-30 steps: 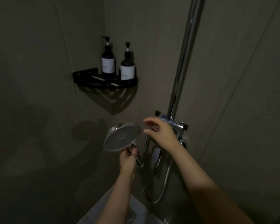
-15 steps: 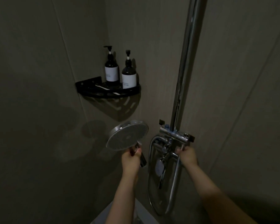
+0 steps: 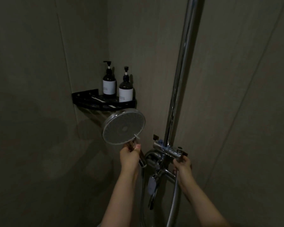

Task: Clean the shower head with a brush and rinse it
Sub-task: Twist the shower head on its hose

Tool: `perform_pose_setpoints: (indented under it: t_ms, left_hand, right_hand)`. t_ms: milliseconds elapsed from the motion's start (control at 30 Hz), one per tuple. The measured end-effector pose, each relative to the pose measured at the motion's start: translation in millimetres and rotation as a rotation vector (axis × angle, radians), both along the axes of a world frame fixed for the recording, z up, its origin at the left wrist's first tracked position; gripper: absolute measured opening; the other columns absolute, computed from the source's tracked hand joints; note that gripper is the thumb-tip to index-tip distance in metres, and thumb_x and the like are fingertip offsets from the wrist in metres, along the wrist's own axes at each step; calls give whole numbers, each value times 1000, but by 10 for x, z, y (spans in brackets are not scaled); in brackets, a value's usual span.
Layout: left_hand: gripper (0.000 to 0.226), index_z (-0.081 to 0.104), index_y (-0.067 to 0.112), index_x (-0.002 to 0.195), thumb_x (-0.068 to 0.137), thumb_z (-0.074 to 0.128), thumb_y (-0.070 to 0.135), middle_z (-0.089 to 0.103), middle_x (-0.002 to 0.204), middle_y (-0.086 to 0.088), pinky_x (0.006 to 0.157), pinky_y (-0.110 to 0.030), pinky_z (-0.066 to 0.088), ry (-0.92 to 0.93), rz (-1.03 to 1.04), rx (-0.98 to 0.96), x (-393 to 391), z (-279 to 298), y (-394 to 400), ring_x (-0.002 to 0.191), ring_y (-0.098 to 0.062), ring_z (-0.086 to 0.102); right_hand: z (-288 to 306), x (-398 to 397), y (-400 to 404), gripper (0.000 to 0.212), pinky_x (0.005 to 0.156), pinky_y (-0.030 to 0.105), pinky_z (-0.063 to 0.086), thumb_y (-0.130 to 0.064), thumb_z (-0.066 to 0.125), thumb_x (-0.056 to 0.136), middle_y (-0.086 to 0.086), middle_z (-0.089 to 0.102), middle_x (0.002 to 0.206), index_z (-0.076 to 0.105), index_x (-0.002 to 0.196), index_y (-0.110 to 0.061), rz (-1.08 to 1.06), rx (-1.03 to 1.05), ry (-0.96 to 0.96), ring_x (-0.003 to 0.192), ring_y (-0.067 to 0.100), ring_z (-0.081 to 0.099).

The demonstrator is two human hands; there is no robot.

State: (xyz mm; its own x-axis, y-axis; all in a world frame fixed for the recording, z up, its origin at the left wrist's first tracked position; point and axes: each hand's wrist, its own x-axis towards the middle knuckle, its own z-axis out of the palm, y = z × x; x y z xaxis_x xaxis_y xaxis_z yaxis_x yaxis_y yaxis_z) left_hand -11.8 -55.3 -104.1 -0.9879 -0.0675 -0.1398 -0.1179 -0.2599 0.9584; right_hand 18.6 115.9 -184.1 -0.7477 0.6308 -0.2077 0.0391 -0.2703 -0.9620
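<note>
Room: dim tiled shower corner, grey walls meeting behind a black corner shelf that carries two dark pump bottles.

Shower head: the round shower head is held up just below the shelf, its nozzle face turned toward the camera; no water shows coming from it.

Long axis: the handle runs down and to the right from the disc into the left hand, with the hose looping below.

Left hand: fingers curled round the handle, thumb up near the disc's lower rim.

Right hand: the right hand sits under the right end of the chrome mixer valve, fingers wrapped round the control there; what exactly it pinches is too dark to tell.

Riser: the chrome riser pipe stands upright from the valve, between the two hands and behind them.

Key relation: the valve control lies to the right of the shower head, well within the right hand's hold, while the head's face points away from the wall.

Brush: none visible.

Judgement: this looks like the rinse step, a turn of the control being what comes next.
</note>
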Motion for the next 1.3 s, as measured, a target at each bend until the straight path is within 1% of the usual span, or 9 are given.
perform_pose_setpoints:
  t_ms: [133,233,300,467,633,767,867,1133,1300]
  left_hand:
    - [23,60,-4,112,91,54,4,61,89,-8,71,-26,41,8,12,16,-48,73,-7,77,-15,54]
    - [21,59,-5,110,91,52,2,60,84,-6,63,-23,41,-2,20,38,-100,105,-5,71,-12,53]
    - [22,59,-6,111,91,52,1,61,93,-11,72,-24,41,-6,24,51,-119,133,9,77,-16,55]
    - [23,58,-7,112,90,53,0,60,98,-14,69,-24,42,12,39,81,-168,198,15,83,-17,54]
    - [22,56,5,113,92,54,8,60,107,-14,86,-30,42,20,61,181,-204,256,-61,95,-22,55]
    - [21,54,8,114,93,52,9,57,102,-10,86,-32,43,85,93,253,-228,269,-124,88,-19,54]
    - [8,53,11,98,93,50,6,56,88,-9,68,-27,44,95,98,327,-210,271,-183,70,-13,52]
    - [16,45,17,82,95,46,9,49,67,-3,49,-26,47,115,118,503,-182,370,-408,51,-13,50]
    - [13,48,20,86,96,45,13,49,70,-1,59,-31,44,104,125,582,-198,386,-515,59,-14,48]
  right_hand:
    - [131,-6,-46,47,60,24,39,1,55,88,9,50,105,35,130,-6,-105,49,59,76,15,51]
    - [445,23,-33,39,76,28,40,-3,55,89,17,47,117,41,126,-1,-205,297,98,94,25,51]
    - [693,49,-18,30,80,25,35,-7,50,93,14,50,116,45,122,0,-216,436,120,97,22,50]
    - [993,131,-73,5,59,15,34,-12,46,96,-4,49,78,47,101,-14,84,700,79,77,14,48]
    - [877,126,-251,19,65,15,38,-23,38,99,-8,50,93,32,117,-25,409,759,-43,79,1,48]
    - [755,122,-385,21,84,25,44,-16,42,98,-6,52,100,36,116,-25,553,818,-75,96,11,54]
    - [776,118,-526,21,72,9,42,-15,47,95,-14,61,88,56,97,-34,622,844,13,82,-3,59]
    - [566,105,-672,31,65,27,39,-33,48,94,-4,56,66,60,67,-27,618,997,-21,64,7,53]
    - [505,80,-845,38,57,21,34,-27,51,94,-6,46,54,53,55,-26,654,980,42,50,-2,44]
